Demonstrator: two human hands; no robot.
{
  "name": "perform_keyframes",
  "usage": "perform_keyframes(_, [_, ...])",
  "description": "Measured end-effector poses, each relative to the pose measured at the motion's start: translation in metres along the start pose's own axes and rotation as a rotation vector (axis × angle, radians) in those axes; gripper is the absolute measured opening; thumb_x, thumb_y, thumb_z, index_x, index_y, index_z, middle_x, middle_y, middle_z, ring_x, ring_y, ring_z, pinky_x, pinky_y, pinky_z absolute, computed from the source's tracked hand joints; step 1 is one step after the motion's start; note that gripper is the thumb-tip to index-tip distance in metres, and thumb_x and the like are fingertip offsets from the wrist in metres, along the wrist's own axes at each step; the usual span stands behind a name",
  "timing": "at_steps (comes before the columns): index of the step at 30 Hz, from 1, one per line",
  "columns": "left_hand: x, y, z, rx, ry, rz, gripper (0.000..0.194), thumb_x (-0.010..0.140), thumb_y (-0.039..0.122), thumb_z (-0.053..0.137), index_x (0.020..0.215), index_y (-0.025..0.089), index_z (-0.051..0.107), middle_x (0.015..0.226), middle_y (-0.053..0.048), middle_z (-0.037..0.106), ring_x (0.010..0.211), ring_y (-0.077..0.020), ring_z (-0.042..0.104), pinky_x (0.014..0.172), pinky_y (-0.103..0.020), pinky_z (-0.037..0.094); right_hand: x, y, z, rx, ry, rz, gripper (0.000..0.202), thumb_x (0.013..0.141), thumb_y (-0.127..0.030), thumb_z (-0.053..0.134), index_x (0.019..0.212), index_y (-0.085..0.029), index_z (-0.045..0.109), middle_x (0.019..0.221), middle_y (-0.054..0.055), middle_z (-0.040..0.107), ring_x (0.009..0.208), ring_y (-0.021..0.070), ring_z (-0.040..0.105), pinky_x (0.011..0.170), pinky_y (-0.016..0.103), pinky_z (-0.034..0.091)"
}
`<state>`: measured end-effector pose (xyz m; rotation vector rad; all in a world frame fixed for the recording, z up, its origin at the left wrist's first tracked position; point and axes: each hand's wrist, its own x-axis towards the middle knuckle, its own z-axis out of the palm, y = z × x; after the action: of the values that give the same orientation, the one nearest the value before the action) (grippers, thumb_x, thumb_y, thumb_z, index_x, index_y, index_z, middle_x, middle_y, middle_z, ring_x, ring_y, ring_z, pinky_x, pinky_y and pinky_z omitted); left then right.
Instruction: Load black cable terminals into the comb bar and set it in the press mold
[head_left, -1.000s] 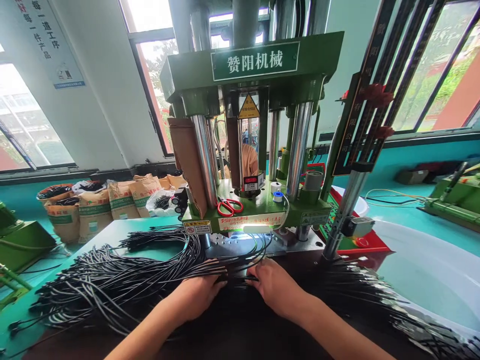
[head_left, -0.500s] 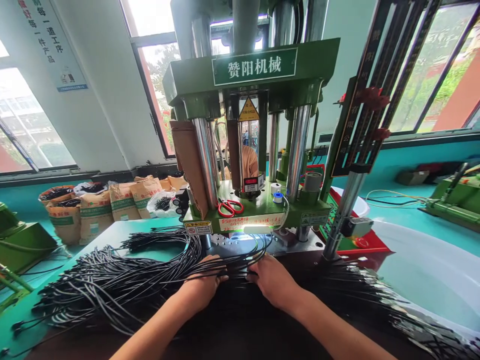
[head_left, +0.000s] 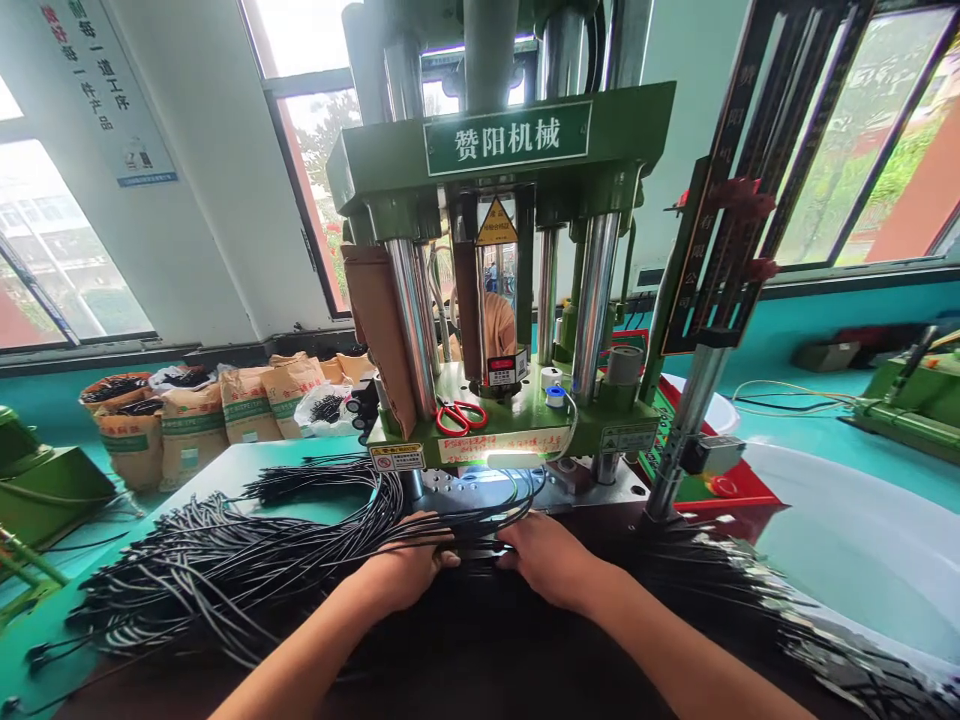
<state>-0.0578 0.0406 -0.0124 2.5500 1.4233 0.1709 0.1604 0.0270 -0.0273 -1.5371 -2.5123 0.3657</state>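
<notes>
At the table's near edge, below the press (head_left: 510,300), both hands pinch cables (head_left: 225,560) lying left-to-right: left hand (head_left: 405,570) and right hand (head_left: 551,560) equally near, fingers curled shut on them

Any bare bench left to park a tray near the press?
Free: white tabletop right of the slanted steel post; a teal strip behind the black cable pile. Crowded: in front of the green press, where left hand and right hand rest on cables.

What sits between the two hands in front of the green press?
Head view: between left hand and right hand run thin black cables, which both hands touch; no bare gap.
</notes>
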Motion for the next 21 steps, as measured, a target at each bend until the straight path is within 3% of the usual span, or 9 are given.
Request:
perform_keyframes(7, [-0.001,0.003,-0.007,-0.002,-0.013,0.062,0.026,0.087,0.031,0.048,0.107,0.021,0.060,0.117,-0.006,0.061,0.110,-0.0236,0.054,0.100,-0.038,0.040,0.003,0.002,0.004,0.084,0.021,-0.012,0.018,0.083,-0.020,0.058,0.097,-0.021,0.070,0.107,0.008,0.071,0.105,0.0238,0.061,0.085,0.028,0.042])
perform_keyframes(12, [-0.003,-0.002,-0.023,-0.092,-0.027,0.104,0.032,0.091,0.031,0.039,0.117,0.020,0.055,0.123,-0.006,0.058,0.116,-0.0221,0.050,0.103,-0.037,0.036,-0.012,0.010,-0.011,0.110,0.047,-0.019,0.022,0.090,-0.025,0.049,0.100,-0.017,0.066,0.099,0.011,0.070,0.095,0.0257,0.063,0.080,0.031,0.044])
perform_keyframes(17, [-0.005,-0.007,-0.037,-0.193,-0.048,0.064,0.029,0.092,0.041,0.039,0.100,0.023,0.061,0.104,-0.001,0.065,0.098,-0.0182,0.058,0.090,-0.029,0.042,-0.058,0.051,-0.047,0.150,0.037,-0.023,0.024,0.093,-0.034,0.044,0.099,-0.021,0.063,0.089,0.006,0.069,0.082,0.0222,0.063,0.073,0.031,0.045])
perform_keyframes(21, [-0.004,-0.006,-0.041,-0.225,-0.071,0.082,0.034,0.093,0.038,0.034,0.081,0.021,0.060,0.085,0.002,0.063,0.081,-0.0137,0.058,0.079,-0.024,0.042,-0.096,0.085,-0.074,0.090,0.165,0.156,0.012,0.086,-0.027,0.055,0.085,-0.025,0.067,0.076,0.002,0.069,0.069,0.0175,0.063,0.065,0.027,0.044])
